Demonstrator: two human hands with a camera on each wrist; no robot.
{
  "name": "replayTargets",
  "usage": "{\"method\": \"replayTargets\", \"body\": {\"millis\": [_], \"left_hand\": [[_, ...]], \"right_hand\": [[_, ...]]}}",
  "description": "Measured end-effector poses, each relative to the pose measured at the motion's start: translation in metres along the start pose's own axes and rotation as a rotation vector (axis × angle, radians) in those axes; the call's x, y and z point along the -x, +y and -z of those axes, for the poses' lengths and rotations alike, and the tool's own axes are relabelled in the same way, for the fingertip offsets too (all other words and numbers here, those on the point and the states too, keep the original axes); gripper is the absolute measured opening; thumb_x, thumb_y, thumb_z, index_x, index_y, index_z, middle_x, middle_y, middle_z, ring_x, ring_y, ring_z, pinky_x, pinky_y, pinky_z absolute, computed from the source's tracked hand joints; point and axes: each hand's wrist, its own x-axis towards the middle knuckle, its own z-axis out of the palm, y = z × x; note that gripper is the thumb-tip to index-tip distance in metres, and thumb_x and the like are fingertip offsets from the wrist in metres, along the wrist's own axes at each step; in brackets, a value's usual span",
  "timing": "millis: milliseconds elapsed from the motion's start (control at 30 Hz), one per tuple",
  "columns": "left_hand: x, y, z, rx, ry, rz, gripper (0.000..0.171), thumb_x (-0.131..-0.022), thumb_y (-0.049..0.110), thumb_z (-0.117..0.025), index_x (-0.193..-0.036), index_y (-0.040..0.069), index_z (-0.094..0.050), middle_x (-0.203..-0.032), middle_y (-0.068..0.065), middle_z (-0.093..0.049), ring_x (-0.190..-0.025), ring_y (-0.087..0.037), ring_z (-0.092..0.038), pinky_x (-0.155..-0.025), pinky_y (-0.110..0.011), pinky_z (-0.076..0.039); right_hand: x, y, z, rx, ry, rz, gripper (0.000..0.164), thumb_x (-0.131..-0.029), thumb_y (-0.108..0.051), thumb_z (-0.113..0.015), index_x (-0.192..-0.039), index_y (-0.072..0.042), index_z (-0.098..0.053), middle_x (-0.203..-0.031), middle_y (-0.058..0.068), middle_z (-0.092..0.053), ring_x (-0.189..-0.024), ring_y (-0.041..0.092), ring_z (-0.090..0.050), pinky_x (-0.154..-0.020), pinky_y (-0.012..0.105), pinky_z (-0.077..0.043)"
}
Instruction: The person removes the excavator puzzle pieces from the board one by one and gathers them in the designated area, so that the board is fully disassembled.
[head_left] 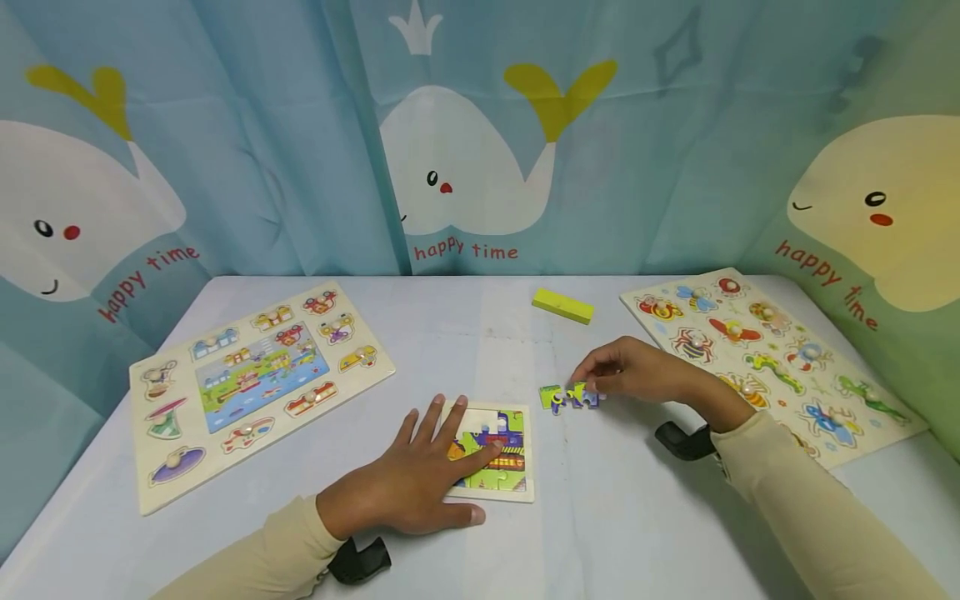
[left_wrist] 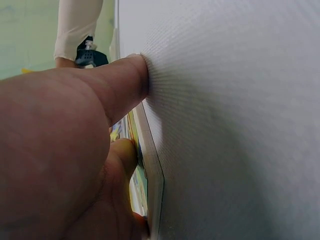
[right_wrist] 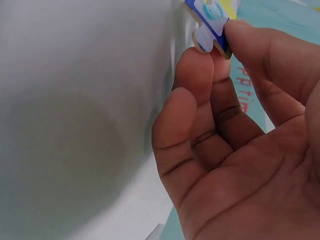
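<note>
My left hand (head_left: 423,483) lies spread, palm down, over a small jigsaw puzzle board (head_left: 529,475) with a pale wooden rim. Its index finger rests on the fitted pieces, while the thumb (left_wrist: 125,80) touches the tabletop just outside the near edge. Bare board shows along the puzzle's upper part. To the right of it, my right hand (head_left: 641,372) pinches a blue and green jigsaw piece (right_wrist: 210,25) between thumb and fingers. Another piece, green with some blue and yellow (head_left: 550,397), lies on the table right beside the pinched one.
A large vehicle knob puzzle (head_left: 176,425) lies at the left. At the right, an insect knob puzzle (head_left: 720,312) sits partly behind the right forearm. Toward the back is a yellow-green block (head_left: 562,306). Whale-print curtains (head_left: 315,167) surround the white table (head_left: 600,517).
</note>
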Motion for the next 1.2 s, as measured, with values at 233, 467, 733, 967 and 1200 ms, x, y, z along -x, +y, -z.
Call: {"method": "replayTargets", "body": {"millis": [233, 467, 733, 967, 1200], "left_hand": [[0.0, 0.0, 0.001, -0.008, 0.001, -0.003, 0.07, -0.09, 0.058, -0.057, -0.152, 0.037, -0.033, -0.161, -0.017, 0.004, -0.144, -0.041, 0.012, -0.109, -0.062, -0.002], [-0.001, 0.001, 0.001, -0.012, -0.001, -0.002, 0.07, -0.09, 0.059, -0.056, -0.152, 0.037, -0.032, -0.161, -0.016, 0.006, -0.144, -0.041, 0.012, -0.109, -0.062, -0.002], [-0.001, 0.0, 0.001, 0.008, -0.001, -0.002, 0.07, -0.09, 0.058, -0.057, -0.152, 0.036, -0.033, -0.161, -0.017, 0.006, -0.144, -0.041, 0.012, -0.109, -0.063, 0.0], [-0.002, 0.002, 0.001, 0.018, 0.046, 0.011, 0.068, -0.09, 0.055, -0.06, -0.151, 0.037, -0.036, -0.161, -0.017, -0.002, -0.145, -0.042, 0.006, -0.107, -0.065, 0.002], [-0.002, 0.005, 0.001, 0.065, 0.129, -0.034, 0.057, -0.092, 0.047, -0.061, -0.145, 0.034, -0.045, -0.16, -0.019, -0.006, -0.145, -0.039, 0.009, -0.106, -0.066, 0.006]], "right_hand": [[0.003, 0.002, 0.002, 0.005, 0.01, -0.023, 0.015, -0.091, -0.002, -0.065, -0.104, -0.004, -0.072, -0.09, 0.002, -0.067, -0.081, 0.016, -0.053, -0.07, 0.025, -0.043], [0.0, 0.004, -0.001, 0.061, 0.051, -0.042, 0.014, -0.089, 0.0, -0.067, -0.101, -0.005, -0.074, -0.085, 0.001, -0.065, -0.079, 0.018, -0.055, -0.07, 0.025, -0.046], [-0.001, 0.002, -0.006, 0.157, 0.105, -0.063, 0.013, -0.087, 0.0, -0.069, -0.096, -0.008, -0.073, -0.084, -0.001, -0.06, -0.081, 0.018, -0.052, -0.07, 0.027, -0.045], [-0.003, 0.002, -0.008, 0.196, 0.096, -0.083, 0.012, -0.088, -0.001, -0.067, -0.096, -0.009, -0.071, -0.085, -0.002, -0.059, -0.083, 0.018, -0.051, -0.071, 0.03, -0.044], [-0.004, -0.001, -0.007, 0.225, 0.097, -0.072, 0.011, -0.095, -0.011, -0.06, -0.098, -0.009, -0.071, -0.086, -0.004, -0.065, -0.077, 0.016, -0.05, -0.068, 0.03, -0.041]]}}
